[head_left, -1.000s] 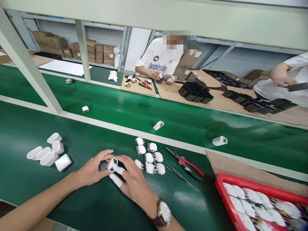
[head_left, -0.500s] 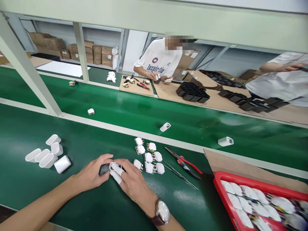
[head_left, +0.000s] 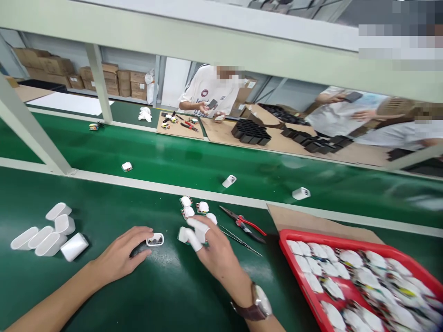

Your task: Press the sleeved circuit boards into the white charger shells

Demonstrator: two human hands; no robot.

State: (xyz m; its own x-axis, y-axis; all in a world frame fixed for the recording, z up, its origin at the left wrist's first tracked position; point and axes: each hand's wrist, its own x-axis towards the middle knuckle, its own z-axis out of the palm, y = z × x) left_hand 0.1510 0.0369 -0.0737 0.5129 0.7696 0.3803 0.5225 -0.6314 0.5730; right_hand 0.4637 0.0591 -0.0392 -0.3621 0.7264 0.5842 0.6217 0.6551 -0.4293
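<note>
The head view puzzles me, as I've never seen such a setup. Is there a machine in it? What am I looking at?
No machine is handling things here: these are a person's own two hands, seen by a camera worn on that person's head, looking forward and down. The left hand has its fingertips at a small white oval shell with dark parts inside; how firm its grip is, I can't tell. The right hand, with white finger covers, reaches to a white-topped circuit board. On the green tabletop also lie white oval cups, red-and-black pliers and thin metal tweezers. At right, a red plastic tray holds more white-topped pieces.
</note>
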